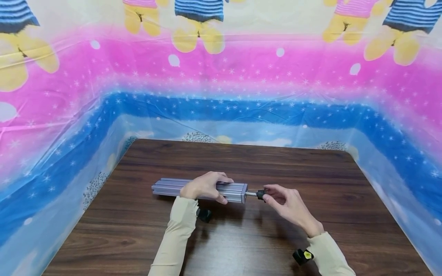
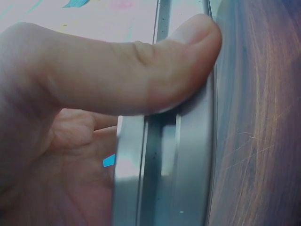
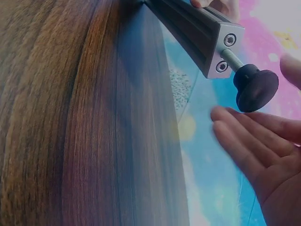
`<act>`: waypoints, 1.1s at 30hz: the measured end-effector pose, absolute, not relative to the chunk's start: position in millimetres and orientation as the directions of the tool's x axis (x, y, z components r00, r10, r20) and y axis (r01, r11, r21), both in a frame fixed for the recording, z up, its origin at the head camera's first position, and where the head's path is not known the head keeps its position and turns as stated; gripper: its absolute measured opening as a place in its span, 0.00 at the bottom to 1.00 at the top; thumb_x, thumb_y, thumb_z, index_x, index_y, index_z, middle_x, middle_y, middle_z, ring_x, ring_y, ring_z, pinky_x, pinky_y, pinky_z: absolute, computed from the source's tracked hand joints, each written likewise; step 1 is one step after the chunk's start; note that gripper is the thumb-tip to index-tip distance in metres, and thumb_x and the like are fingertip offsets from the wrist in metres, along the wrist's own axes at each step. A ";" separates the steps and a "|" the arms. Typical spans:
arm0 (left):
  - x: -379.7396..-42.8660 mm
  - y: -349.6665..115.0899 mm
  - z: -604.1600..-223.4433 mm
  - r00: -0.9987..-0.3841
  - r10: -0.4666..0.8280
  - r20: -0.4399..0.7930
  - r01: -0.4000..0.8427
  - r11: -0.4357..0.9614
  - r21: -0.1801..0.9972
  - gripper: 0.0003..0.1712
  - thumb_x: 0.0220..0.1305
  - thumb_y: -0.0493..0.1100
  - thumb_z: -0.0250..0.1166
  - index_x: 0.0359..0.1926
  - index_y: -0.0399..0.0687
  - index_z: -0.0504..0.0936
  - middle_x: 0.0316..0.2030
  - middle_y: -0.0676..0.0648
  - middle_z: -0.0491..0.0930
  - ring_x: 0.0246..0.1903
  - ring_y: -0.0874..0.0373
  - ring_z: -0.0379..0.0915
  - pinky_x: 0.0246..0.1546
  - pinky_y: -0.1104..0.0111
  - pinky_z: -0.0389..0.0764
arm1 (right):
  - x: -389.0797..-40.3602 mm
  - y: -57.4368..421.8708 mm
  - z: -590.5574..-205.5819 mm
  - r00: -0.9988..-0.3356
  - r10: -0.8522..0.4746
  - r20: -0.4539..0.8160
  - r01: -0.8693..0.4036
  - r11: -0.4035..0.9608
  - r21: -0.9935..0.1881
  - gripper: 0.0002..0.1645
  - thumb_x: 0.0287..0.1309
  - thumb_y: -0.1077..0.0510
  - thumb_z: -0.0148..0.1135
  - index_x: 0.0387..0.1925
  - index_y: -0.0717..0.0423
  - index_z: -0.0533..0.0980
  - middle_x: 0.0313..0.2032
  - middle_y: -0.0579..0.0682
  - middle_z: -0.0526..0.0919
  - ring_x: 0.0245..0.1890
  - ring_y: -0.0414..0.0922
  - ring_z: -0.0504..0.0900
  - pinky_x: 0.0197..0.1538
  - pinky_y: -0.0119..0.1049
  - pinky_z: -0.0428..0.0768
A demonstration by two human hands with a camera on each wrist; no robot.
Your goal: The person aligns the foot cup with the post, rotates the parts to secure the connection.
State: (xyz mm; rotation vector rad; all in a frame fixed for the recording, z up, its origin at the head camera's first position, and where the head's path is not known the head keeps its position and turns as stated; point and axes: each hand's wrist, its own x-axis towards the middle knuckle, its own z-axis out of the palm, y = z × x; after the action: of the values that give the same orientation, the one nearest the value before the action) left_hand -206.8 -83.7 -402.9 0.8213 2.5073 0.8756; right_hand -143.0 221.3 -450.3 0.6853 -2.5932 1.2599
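A silver-grey aluminium profile [image 1: 231, 191] with long slots lies on the table, pointing left to right. My left hand [image 1: 205, 186] grips it around the middle. In the left wrist view the thumb [image 2: 127, 75] presses across a slotted side. From the profile's right end plate, held by two screws, sticks a threaded rod [image 3: 233, 59] with a black round levelling foot [image 3: 258, 89]. My right hand [image 1: 290, 203] is at that foot. In the right wrist view its fingers [image 3: 249, 141] are extended just below the disc, and the thumb stands apart from it.
The dark wood-grain table [image 1: 138, 230] carries the profile. Patterned cloth [image 1: 221, 84] in pink and blue hangs around its back and sides. Black wrist cameras, such as the one on the right wrist [image 1: 302, 257], sit at both sleeves.
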 end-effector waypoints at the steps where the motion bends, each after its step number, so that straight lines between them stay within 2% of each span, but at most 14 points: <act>1: -207.0 -83.5 -402.8 -0.768 0.625 -0.141 0.400 0.640 0.656 0.40 0.52 0.42 0.80 0.67 0.49 0.78 0.70 0.42 0.69 0.69 0.47 0.66 0.67 0.52 0.69 | -142.8 221.8 -450.5 -0.865 -0.334 0.375 -0.501 0.525 -0.688 0.24 0.65 0.53 0.68 0.61 0.53 0.78 0.46 0.49 0.89 0.42 0.45 0.89 0.44 0.37 0.85; 6: -207.9 -83.4 -403.2 -0.773 0.616 -0.150 0.382 0.641 0.666 0.40 0.52 0.42 0.80 0.68 0.49 0.77 0.71 0.42 0.68 0.71 0.47 0.64 0.68 0.52 0.68 | -143.3 222.0 -451.4 -0.790 -0.373 0.486 -0.613 0.478 -0.630 0.38 0.54 0.58 0.77 0.66 0.49 0.74 0.61 0.50 0.82 0.53 0.47 0.85 0.53 0.45 0.84; 9: -207.9 -83.4 -403.2 -0.773 0.616 -0.155 0.376 0.640 0.670 0.40 0.53 0.42 0.80 0.68 0.50 0.78 0.72 0.42 0.68 0.71 0.47 0.64 0.68 0.52 0.68 | -143.7 221.3 -451.8 -0.765 -0.382 0.518 -0.644 0.469 -0.605 0.38 0.52 0.62 0.78 0.65 0.50 0.75 0.60 0.51 0.81 0.55 0.48 0.84 0.54 0.45 0.83; 13: -207.4 -83.2 -402.8 -0.775 0.612 -0.160 0.368 0.642 0.672 0.40 0.52 0.42 0.80 0.67 0.52 0.78 0.72 0.43 0.67 0.71 0.48 0.64 0.68 0.52 0.68 | -144.0 220.9 -452.0 -0.758 -0.380 0.531 -0.652 0.461 -0.601 0.35 0.50 0.67 0.77 0.61 0.54 0.78 0.56 0.55 0.84 0.52 0.47 0.86 0.53 0.42 0.84; 16: -207.5 -82.9 -403.0 -0.775 0.611 -0.162 0.367 0.644 0.671 0.40 0.52 0.42 0.80 0.67 0.52 0.78 0.72 0.43 0.67 0.71 0.48 0.64 0.68 0.53 0.68 | -144.1 221.0 -451.3 -0.767 -0.369 0.524 -0.641 0.459 -0.615 0.33 0.50 0.67 0.77 0.59 0.55 0.80 0.53 0.54 0.86 0.49 0.45 0.87 0.51 0.38 0.84; 23: -207.6 -83.2 -402.9 -0.774 0.613 -0.161 0.375 0.647 0.664 0.40 0.53 0.42 0.80 0.68 0.51 0.78 0.72 0.42 0.67 0.71 0.47 0.64 0.68 0.53 0.68 | -144.1 221.0 -452.1 -0.780 -0.360 0.511 -0.625 0.443 -0.643 0.27 0.57 0.63 0.74 0.59 0.59 0.80 0.45 0.53 0.90 0.41 0.44 0.90 0.45 0.44 0.86; 30: -208.2 -83.7 -403.2 -0.772 0.619 -0.148 0.386 0.640 0.665 0.40 0.52 0.43 0.80 0.67 0.48 0.78 0.72 0.41 0.67 0.72 0.46 0.63 0.69 0.52 0.68 | -143.1 220.0 -453.6 -0.840 -0.306 0.449 -0.543 0.496 -0.677 0.19 0.64 0.57 0.69 0.55 0.57 0.82 0.42 0.50 0.90 0.38 0.37 0.89 0.42 0.32 0.85; 33: -208.0 -84.2 -403.3 -0.766 0.626 -0.146 0.396 0.639 0.659 0.40 0.52 0.43 0.81 0.67 0.49 0.78 0.70 0.42 0.70 0.68 0.48 0.67 0.67 0.53 0.69 | -142.5 219.2 -454.2 -0.870 -0.285 0.402 -0.493 0.503 -0.710 0.16 0.66 0.54 0.67 0.52 0.56 0.84 0.39 0.48 0.91 0.35 0.39 0.89 0.39 0.31 0.85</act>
State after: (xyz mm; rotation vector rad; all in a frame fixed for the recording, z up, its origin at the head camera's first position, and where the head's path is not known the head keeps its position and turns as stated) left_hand -208.0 -84.2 -403.3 0.8123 2.4994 0.8800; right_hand -142.5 219.2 -454.2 0.6620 -2.5143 1.2997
